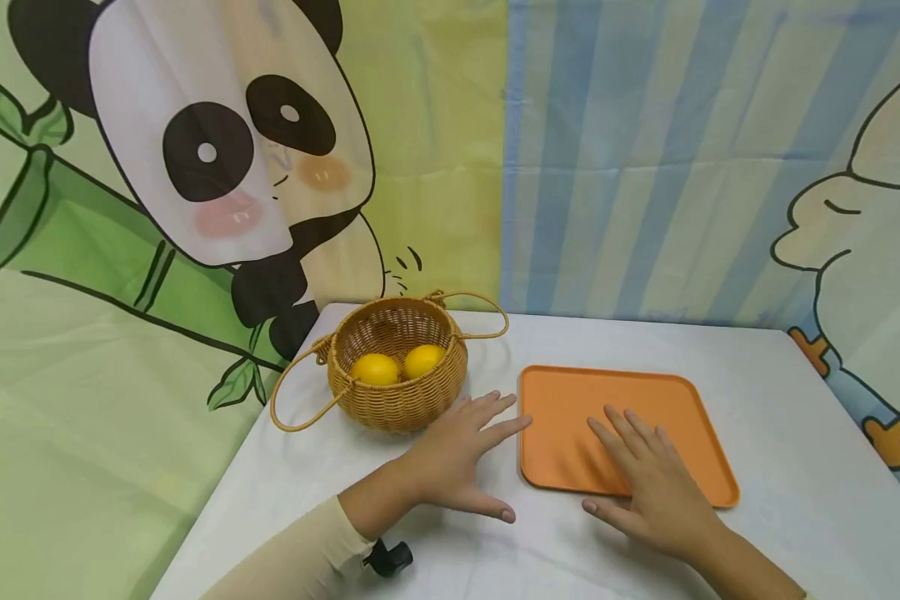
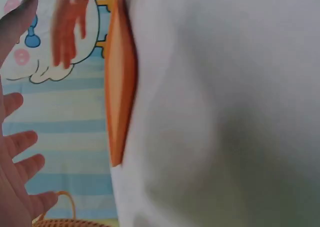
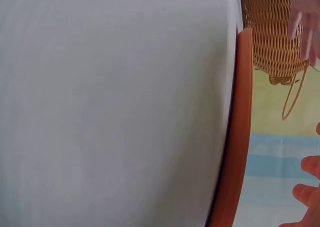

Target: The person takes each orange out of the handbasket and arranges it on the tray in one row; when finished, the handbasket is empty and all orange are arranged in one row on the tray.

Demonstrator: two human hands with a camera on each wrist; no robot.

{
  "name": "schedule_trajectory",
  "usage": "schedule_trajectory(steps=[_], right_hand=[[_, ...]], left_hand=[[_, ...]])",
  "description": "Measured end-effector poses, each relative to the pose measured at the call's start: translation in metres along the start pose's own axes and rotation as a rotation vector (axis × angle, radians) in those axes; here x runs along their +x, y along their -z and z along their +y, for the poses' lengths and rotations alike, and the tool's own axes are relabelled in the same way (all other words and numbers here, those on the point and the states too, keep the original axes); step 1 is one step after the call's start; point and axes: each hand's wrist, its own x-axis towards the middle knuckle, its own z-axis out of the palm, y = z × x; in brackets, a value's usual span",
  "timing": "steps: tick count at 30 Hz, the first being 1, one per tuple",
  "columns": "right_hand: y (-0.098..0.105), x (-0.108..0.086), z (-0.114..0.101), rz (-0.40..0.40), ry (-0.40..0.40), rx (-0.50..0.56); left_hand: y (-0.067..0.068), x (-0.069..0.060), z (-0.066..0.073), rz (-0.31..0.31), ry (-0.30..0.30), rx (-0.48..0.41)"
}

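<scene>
In the head view my left hand (image 1: 457, 458) hovers with fingers spread, just in front of a woven wicker basket (image 1: 401, 400) and left of an orange tray (image 1: 570, 400). Two yellow lemons (image 1: 376, 369) lie inside the basket, whose two looped handles hang out to the sides. My right hand (image 1: 656, 487) is held over the tray's near edge, its fingers extended and nothing in its grasp. The left wrist view shows the fingers (image 2: 25, 152) of the left hand spread apart, holding nothing. Only fingertips (image 3: 305, 192) of the right hand show at the right wrist view's edge.
A white cloth covers the table (image 1: 765, 392). Behind it hangs a curtain (image 1: 645, 167) printed with a panda and stripes. A black strap piece (image 1: 390, 558) sits under the left wrist.
</scene>
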Motion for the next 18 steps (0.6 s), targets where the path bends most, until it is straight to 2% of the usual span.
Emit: schedule_trajectory(steps=[3,6,11,14,18], right_hand=[[0.001,-0.001,0.004,-0.006,-0.013,0.003],[0.002,-0.002,0.010,-0.013,-0.024,0.007],[0.001,-0.004,0.021,-0.017,-0.047,0.019],[0.003,-0.006,0.032,-0.036,-0.092,0.041],[0.010,-0.010,0.055,-0.076,-0.174,0.040]], left_hand=[[0.021,0.004,-0.006,0.044,-0.002,-0.081],[0.049,0.007,-0.018,0.099,0.052,-0.171],[0.096,0.012,-0.050,0.156,0.253,-0.293],[0.115,0.014,-0.076,0.126,0.381,-0.353],[0.127,0.017,-0.110,0.028,0.532,-0.403]])
